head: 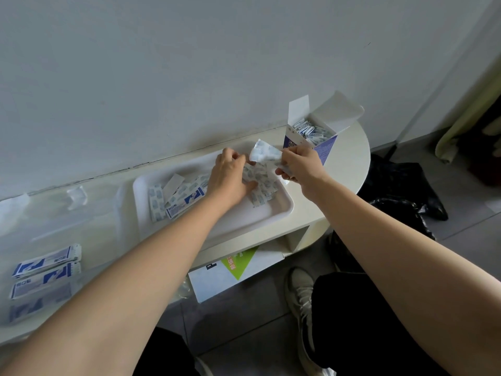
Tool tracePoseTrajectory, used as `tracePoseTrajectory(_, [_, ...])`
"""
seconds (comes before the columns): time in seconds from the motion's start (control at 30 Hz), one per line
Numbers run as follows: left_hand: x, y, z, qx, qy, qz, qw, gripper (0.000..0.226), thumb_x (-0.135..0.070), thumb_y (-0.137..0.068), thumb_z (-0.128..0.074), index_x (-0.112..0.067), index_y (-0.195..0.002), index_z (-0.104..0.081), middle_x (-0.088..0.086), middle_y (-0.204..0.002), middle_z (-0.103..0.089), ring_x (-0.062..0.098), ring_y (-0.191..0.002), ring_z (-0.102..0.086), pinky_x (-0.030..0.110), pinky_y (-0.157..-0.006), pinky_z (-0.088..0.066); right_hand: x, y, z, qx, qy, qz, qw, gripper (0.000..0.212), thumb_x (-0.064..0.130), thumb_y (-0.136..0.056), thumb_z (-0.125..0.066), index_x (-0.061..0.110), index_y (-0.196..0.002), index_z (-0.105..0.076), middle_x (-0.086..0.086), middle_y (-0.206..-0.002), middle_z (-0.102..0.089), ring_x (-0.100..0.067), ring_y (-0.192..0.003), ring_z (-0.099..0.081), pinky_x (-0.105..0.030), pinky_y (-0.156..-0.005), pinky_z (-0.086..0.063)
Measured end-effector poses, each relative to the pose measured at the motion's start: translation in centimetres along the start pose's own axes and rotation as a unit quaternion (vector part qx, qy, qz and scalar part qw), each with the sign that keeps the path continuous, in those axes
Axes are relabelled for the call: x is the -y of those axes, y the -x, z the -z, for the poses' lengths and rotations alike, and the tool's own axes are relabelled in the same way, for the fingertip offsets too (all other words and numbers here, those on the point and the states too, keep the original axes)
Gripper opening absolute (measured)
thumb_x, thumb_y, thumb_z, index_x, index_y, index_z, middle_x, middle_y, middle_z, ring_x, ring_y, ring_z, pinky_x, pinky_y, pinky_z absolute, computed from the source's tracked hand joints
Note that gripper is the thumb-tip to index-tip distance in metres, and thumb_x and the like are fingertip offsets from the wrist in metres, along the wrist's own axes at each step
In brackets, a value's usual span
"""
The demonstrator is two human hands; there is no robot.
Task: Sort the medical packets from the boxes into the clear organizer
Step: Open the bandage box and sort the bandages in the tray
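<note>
A white tray (282, 210) on the table holds loose blue-and-white medical packets (173, 198). My left hand (230, 177) lies over a pile of small packets (264, 189) on the tray's right side, fingers curled onto them. My right hand (301, 165) pinches a bunch of small packets (264, 154) lifted just above the tray. An open purple-and-white box (311, 134) full of small packets stands behind my right hand. The clear organizer (67, 223) sits at the left with several long packets (46, 270) in its near compartments.
The table (349, 158) ends in a rounded edge at the right, against a white wall. A white box with a green patch (230, 270) sits on the shelf under the table. Black bags (406, 191) lie on the floor at right. My shoe (301, 297) is below.
</note>
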State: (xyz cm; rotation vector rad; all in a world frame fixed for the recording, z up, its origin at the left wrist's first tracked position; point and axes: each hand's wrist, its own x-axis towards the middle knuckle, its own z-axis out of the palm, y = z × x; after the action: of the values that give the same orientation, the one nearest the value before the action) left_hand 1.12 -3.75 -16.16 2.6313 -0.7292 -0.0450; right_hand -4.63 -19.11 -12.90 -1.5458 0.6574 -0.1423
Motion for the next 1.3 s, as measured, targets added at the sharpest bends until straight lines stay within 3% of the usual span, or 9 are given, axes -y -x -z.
tracePoseTrajectory(0.17, [-1.3, 0.0, 0.0, -0.045, -0.033, -0.100, 0.993, 0.053, -0.033, -0.076, -0.075, -0.017, -0.124, -0.058, 0.005, -0.130, -0.050, 0.026, -0.121, -0.041, 0.035, -0.097, -0.035, 0.1, -0.1, 0.0, -0.016, -0.063, -0.022, 0.998, 0.009, 0.002, -0.086, -0.046, 0.005, -0.089, -0.055, -0.008, -0.066, -0.054, -0.013, -0.047, -0.056, -0.020, -0.044, -0.038])
tracePoseTrajectory(0.37, [-2.6, -0.8, -0.6, 0.012, -0.108, -0.167, 0.980, 0.065, -0.014, -0.080, -0.061, -0.024, -0.142, -0.041, 0.006, -0.140, -0.048, 0.029, -0.127, -0.039, 0.038, -0.099, -0.033, 0.1, -0.3, 0.4, -0.012, -0.086, -0.030, 0.996, 0.012, 0.002, -0.085, -0.047, 0.005, -0.093, -0.056, -0.009, -0.069, -0.055, -0.013, -0.047, -0.056, -0.024, -0.049, -0.038])
tracePoseTrajectory(0.53, [-3.4, -2.3, -0.8, 0.078, -0.151, -0.196, 0.966, 0.048, -0.017, -0.089, -0.049, -0.023, -0.137, -0.046, 0.000, -0.138, -0.051, 0.026, -0.129, -0.041, 0.032, -0.105, -0.025, 0.4, -0.1, 0.9, 0.000, -0.108, -0.042, 0.993, 0.009, 0.001, -0.085, -0.046, 0.004, -0.086, -0.055, -0.010, -0.061, -0.054, -0.019, -0.050, -0.049, -0.026, -0.049, -0.036])
tracePoseTrajectory(0.73, [-3.4, -3.4, -1.8, 0.116, -0.212, -0.239, 0.941, 0.052, -0.022, -0.095, -0.044, -0.027, -0.146, -0.034, -0.005, -0.144, -0.046, 0.018, -0.137, -0.030, 0.037, -0.114, -0.017, 0.4, -0.6, 2.1, -0.021, -0.143, -0.034, 0.989, 0.015, -0.001, -0.086, -0.045, 0.009, -0.081, -0.056, -0.008, -0.061, -0.052, -0.016, -0.045, -0.047, -0.024, -0.046, -0.038])
tracePoseTrajectory(0.83, [-3.0, -3.2, -1.8, 0.096, -0.201, -0.231, 0.947, 0.046, -0.018, -0.094, -0.049, -0.027, -0.139, -0.047, 0.000, -0.136, -0.052, 0.021, -0.133, -0.037, 0.033, -0.111, -0.021, 0.3, -1.2, 3.0, -0.054, -0.143, -0.036, 0.988, 0.017, -0.002, -0.086, -0.042, 0.009, -0.078, -0.052, -0.009, -0.063, -0.056, -0.011, -0.042, -0.053, -0.023, -0.047, -0.039])
tracePoseTrajectory(1.03, [-3.0, -3.0, -1.4, 0.039, -0.115, -0.237, 0.964, 0.042, -0.005, -0.088, -0.054, -0.025, -0.123, -0.065, 0.001, -0.121, -0.064, 0.027, -0.117, -0.050, 0.034, -0.098, -0.035, -0.9, -1.6, 3.7, -0.050, -0.088, -0.053, 0.993, 0.013, 0.002, -0.090, -0.045, 0.007, -0.083, -0.054, -0.007, -0.073, -0.061, -0.016, -0.056, -0.058, -0.023, -0.049, -0.041])
tracePoseTrajectory(1.2, [-0.4, -1.4, -0.3, -0.069, -0.056, -0.264, 0.960, 0.034, 0.007, -0.073, -0.067, -0.014, -0.099, -0.076, 0.009, -0.094, -0.070, 0.032, -0.089, -0.064, 0.038, -0.071, -0.052, -0.6, -1.5, 3.1, -0.027, -0.076, -0.046, 0.996, 0.010, 0.001, -0.090, -0.046, 0.005, -0.089, -0.055, -0.008, -0.075, -0.063, -0.016, -0.058, -0.059, -0.024, -0.054, -0.044])
tracePoseTrajectory(1.3, [2.0, -0.3, 0.1, -0.047, -0.057, -0.248, 0.966, 0.042, 0.007, -0.071, -0.068, -0.015, -0.106, -0.074, 0.012, -0.101, -0.067, 0.033, -0.095, -0.063, 0.043, -0.077, -0.054, -0.6, -1.0, 2.1, 0.008, -0.046, -0.048, 0.998, 0.013, -0.002, -0.089, -0.047, 0.007, -0.082, -0.054, -0.008, -0.077, -0.062, -0.017, -0.058, -0.062, -0.024, -0.055, -0.048])
